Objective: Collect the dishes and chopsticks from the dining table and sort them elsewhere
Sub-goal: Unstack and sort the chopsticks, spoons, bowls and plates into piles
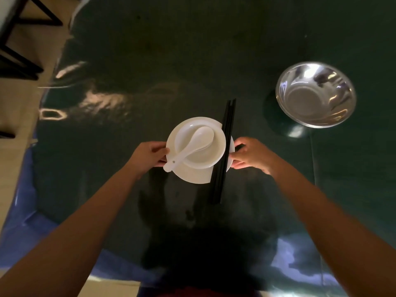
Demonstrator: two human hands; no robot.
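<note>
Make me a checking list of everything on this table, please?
Surface: dark shiny table, full of reflections.
Job's things: white plate; white bowl on it; white spoon lying in the bowl; black chopsticks lying across the plate's right side.
Clutter: empty metal bowl, far right.
Grippers: left hand and right hand grip opposite plate edges.
Cables: nothing seen.
Surroundings: dark chair frame on pale floor, upper left.

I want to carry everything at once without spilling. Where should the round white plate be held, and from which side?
Hold the round white plate by its rim, at opposite left and right edges, as the left hand and right hand do. The white bowl, white spoon and black chopsticks rest loosely on it, so a level two-sided grip looks safest.
</note>
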